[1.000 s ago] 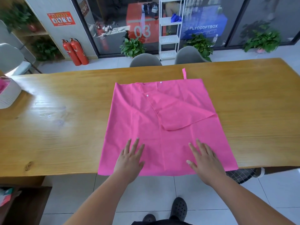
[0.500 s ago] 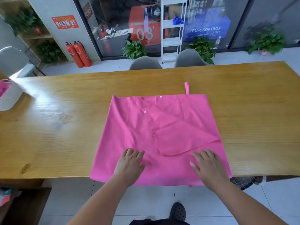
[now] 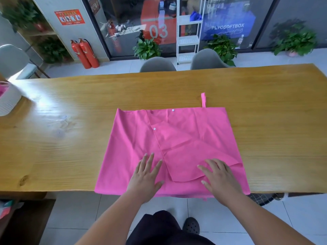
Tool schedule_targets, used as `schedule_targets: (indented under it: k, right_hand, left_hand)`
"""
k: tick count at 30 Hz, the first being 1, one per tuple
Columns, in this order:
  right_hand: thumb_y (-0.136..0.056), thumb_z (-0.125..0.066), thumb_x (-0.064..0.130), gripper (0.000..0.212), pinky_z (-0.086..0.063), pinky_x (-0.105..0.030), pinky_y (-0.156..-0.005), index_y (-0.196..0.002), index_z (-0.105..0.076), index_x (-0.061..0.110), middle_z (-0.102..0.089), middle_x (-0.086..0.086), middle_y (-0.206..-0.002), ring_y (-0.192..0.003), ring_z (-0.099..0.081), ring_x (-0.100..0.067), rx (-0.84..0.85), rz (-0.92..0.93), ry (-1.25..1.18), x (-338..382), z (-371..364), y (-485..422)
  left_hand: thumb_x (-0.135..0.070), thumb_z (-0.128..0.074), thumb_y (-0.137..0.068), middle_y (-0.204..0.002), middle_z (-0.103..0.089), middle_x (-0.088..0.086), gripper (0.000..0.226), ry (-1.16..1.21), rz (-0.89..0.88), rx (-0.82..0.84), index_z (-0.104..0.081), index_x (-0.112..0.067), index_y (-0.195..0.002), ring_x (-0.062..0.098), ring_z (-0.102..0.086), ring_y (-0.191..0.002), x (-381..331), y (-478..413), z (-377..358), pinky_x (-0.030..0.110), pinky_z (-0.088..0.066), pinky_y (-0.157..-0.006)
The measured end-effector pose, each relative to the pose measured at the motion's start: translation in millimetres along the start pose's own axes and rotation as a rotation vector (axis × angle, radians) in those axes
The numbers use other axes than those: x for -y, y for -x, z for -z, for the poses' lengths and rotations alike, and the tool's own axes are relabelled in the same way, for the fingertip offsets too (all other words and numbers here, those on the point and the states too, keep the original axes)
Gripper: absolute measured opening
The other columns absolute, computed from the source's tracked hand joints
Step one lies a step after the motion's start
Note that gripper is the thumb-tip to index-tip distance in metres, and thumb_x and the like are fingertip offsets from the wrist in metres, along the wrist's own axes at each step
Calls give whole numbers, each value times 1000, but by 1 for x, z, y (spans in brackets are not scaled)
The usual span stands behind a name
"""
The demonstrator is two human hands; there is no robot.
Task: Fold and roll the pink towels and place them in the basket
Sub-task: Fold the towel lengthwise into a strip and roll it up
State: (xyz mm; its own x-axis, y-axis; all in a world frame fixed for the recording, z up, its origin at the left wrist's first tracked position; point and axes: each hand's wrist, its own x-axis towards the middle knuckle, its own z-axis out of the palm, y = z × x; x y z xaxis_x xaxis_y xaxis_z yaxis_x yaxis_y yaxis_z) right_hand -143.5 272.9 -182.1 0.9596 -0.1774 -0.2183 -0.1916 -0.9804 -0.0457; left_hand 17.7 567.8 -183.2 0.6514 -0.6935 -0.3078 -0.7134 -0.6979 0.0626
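Observation:
A pink towel [image 3: 134, 138] lies spread on the wooden table [image 3: 53, 138], its near edge hanging a little over the table's front. One corner is folded inward as a loose flap [image 3: 191, 149], and a small loop sticks out at the far edge. My left hand [image 3: 145, 177] rests flat on the towel near the front, fingers straight. My right hand [image 3: 219, 179] lies flat on the flap's lower edge, fingers spread. A white basket [image 3: 8, 101] with something pink inside stands at the table's far left edge, partly cut off.
Two grey chairs [image 3: 157, 65] stand behind the table's far side. A dark low cabinet [image 3: 26, 221] sits on the floor at the lower left. Part of a wire-mesh object [image 3: 261, 198] shows under the table's front right. Bare wood lies left and right of the towel.
The towel has slid toward me across the table. Both hands went from curled half a second ago back to flat, and the right hand now lies on the folded flap.

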Motion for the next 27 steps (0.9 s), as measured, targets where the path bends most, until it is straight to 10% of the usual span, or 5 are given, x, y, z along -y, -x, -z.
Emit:
schedule_targets:
  k: [8,27]
  right_hand:
    - [-74,-88,35,24,-54,-32,-75,-88,-69,31,-60,10,-101,-92,-60,-16,-94,137,-67,0,3,-26]
    - [-104,-62,26,7,-38,-34,-73,-104,-64,19,-67,-1,-94,-88,-60,-25,-286,-690,-765,-104,99,-148]
  left_hand:
    - [-69,-24,-105,-173,25,7,83,21,-23,11,13,-28,-167,27,27,-159,19,-37,-2,48,2,-132]
    - [-69,-7,-97,-176,6,10,85,157,4,-150,7,-26,-168,27,10,-163,45,-162,55,44,-2,-133]
